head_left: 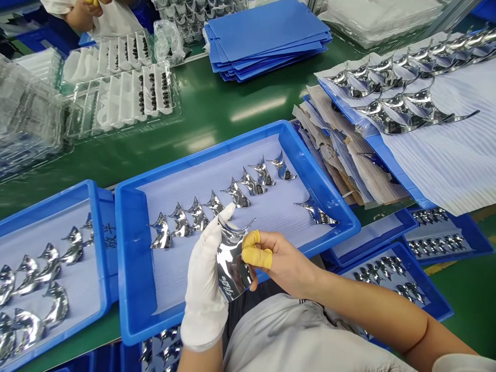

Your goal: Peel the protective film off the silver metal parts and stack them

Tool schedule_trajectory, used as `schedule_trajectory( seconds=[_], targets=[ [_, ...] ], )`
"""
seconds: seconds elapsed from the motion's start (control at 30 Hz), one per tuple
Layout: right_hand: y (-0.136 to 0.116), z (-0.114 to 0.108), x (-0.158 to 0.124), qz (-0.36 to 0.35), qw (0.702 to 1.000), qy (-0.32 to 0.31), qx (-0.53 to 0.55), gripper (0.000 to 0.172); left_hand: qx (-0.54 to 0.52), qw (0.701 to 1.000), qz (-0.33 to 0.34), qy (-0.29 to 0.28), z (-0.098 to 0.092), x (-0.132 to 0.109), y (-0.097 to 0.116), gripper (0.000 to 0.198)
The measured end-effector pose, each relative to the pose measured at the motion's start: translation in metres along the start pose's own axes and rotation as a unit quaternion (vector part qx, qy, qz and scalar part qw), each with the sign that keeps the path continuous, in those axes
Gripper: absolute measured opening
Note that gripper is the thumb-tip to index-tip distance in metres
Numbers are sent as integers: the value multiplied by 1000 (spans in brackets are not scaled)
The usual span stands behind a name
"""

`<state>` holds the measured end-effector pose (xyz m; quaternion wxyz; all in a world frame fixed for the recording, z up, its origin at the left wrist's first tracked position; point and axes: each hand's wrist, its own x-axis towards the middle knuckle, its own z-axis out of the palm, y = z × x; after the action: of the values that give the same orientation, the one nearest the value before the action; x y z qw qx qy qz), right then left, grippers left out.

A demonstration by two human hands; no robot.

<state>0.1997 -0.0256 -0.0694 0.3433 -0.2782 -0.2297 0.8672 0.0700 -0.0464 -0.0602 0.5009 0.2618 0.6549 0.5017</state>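
Note:
My left hand (pixel 205 284), in a white glove, grips a shiny chrome-plated curved part (pixel 232 258) by its left side. The part has pointed upper corners and pale script lettering near its lower edge. On its right edge are the closed fingers of my right hand (pixel 277 258), with yellow finger cots on thumb and forefinger. Both hands are above the near side of a blue tray (pixel 132 258) lined with white sheet. A row of similar chrome parts (pixel 199 214) lies across the tray, and a single chrome part (pixel 315 209) rests near its right end.
Another blue tray (pixel 98 248) of chrome parts stands at left. Blue plastic sheets (pixel 267 36) are stacked at the back. Right, more chrome parts (pixel 403 111) lie on a lined stack. Clear blister trays (pixel 120 98) sit back left, near another person's hand (pixel 81 15).

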Motion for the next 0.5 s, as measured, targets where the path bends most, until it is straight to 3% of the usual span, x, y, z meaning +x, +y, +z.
schedule_trajectory(
  seconds=[0.07,0.17,0.33,0.5],
  targets=[
    [-1,1,0,1,1000,-5,-6,34,-28,999,-24,-17,-1,0,0,52],
    [-4,4,-1,18,1000,-19,-10,35,-99,986,-104,-85,-7,4,0,56],
    [-7,11,-4,29,1000,-9,-6,34,-233,923,-220,-213,-11,13,0,49],
    [-3,14,-5,38,998,-39,13,34,-289,881,-263,-267,-2,14,2,41]
  ],
)
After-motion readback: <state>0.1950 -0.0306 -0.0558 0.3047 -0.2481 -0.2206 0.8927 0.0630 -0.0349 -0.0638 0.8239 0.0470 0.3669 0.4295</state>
